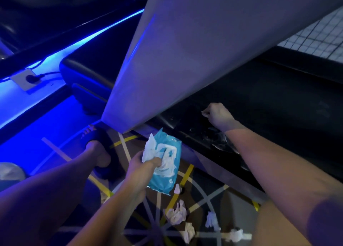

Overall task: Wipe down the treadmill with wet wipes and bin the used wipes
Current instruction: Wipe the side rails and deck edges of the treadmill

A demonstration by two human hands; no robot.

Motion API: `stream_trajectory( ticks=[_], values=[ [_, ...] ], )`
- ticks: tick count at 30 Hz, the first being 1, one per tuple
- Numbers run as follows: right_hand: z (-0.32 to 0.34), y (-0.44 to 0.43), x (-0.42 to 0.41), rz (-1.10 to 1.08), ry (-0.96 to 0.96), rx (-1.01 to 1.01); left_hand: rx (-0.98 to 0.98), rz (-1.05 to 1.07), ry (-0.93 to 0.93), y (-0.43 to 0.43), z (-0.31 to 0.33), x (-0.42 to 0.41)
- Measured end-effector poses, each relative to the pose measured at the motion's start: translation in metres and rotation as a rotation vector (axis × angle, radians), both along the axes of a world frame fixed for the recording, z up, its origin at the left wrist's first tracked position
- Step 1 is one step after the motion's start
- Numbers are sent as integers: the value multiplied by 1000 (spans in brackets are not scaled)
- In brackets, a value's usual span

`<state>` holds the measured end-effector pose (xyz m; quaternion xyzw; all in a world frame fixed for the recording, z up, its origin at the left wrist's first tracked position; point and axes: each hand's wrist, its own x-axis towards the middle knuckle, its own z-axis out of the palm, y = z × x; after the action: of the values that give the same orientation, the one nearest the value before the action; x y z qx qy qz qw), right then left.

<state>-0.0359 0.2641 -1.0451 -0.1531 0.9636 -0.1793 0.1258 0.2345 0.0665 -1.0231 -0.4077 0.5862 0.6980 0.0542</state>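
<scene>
one wipes pack (168, 168) lies pinched in the left hand's (142, 166) fingers (155, 161).

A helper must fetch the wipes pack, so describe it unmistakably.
Find the big grey slanted treadmill upright; just below its lower end, above the patterned floor, the left hand grips a flat packet. Unlike the crumpled white wipes littering the floor, it is bright blue with a white flap.
</scene>
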Motion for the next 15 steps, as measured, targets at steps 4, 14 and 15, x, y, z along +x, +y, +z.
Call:
stream_trajectory(
  ticks=[4, 14, 15],
  values=[
    [23, 18, 23, -14, 13, -65, 4, -18, 1, 5, 2, 0],
    [35, 53, 84, -131, 49, -273, 7, 62, -27, 13, -2, 20],
    [34, 49, 90, -105, 90, -290, 10, 72, -25, 13, -2, 22]
  ],
)
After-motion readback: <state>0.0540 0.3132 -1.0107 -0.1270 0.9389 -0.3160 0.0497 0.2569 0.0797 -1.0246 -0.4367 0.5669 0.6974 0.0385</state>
